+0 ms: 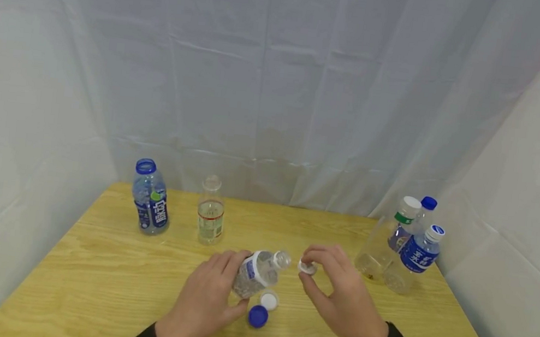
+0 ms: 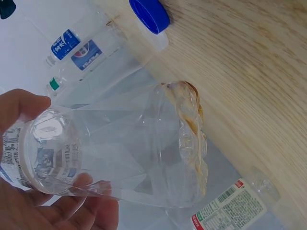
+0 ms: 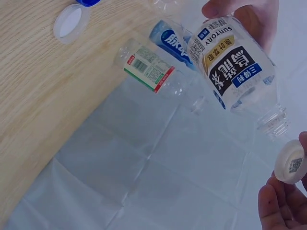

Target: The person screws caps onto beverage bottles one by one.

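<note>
My left hand [image 1: 207, 292] grips a clear plastic bottle [image 1: 255, 274] round its middle, at the label. The bottle leans over, its neck without a cap and pointing right and up. In the right wrist view its white label [image 3: 225, 62] reads SUNTORY. Between thumb and fingers my right hand [image 1: 345, 302] pinches a white cap [image 1: 308, 268], a small gap away from the bottle's mouth. A QR code shows on the cap's inside in the right wrist view. Below the bottle, on the table, lie another white cap [image 1: 268, 301] and a blue cap [image 1: 257, 316], side by side.
At the back left stand a blue-labelled bottle [image 1: 150, 200] and a clear bottle [image 1: 211, 214], both uncapped. Three capped bottles cluster at the right, including a blue-labelled one [image 1: 416, 255] in front. Pale sheeting [image 1: 279, 81] surrounds the wooden table [image 1: 90, 276] behind and at both sides.
</note>
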The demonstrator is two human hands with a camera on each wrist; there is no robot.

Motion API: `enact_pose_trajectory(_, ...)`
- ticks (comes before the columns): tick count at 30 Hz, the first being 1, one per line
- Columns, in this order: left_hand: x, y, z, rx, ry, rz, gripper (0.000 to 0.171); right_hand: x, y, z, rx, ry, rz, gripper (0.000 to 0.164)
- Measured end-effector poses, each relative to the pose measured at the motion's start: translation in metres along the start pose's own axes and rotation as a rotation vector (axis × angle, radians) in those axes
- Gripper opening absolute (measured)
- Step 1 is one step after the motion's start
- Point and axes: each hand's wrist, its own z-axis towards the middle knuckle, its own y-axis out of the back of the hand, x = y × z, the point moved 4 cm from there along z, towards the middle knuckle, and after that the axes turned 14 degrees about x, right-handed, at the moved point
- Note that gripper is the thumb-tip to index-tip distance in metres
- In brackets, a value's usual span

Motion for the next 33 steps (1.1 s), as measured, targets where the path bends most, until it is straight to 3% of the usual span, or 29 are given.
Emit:
enact_pose_trajectory(12,-0.007,-0.003,-0.001,0.027,-0.006,0.008,0.088,0.006,-0.007,0.003,0.013,0.101,0.029,0.028)
enact_pose_trajectory(27,-0.013,-0.001,-0.002,0.022,-0.057,0.014,0.085,0.005,-0.008,0.002,0.076,0.046,0.080,0.035)
enact_pose_trajectory(33,-0.011,-0.001,-0.002,0.041,-0.058,0.005,0.087,0.005,-0.009,0.003,0.113,0.060,0.096,0.034)
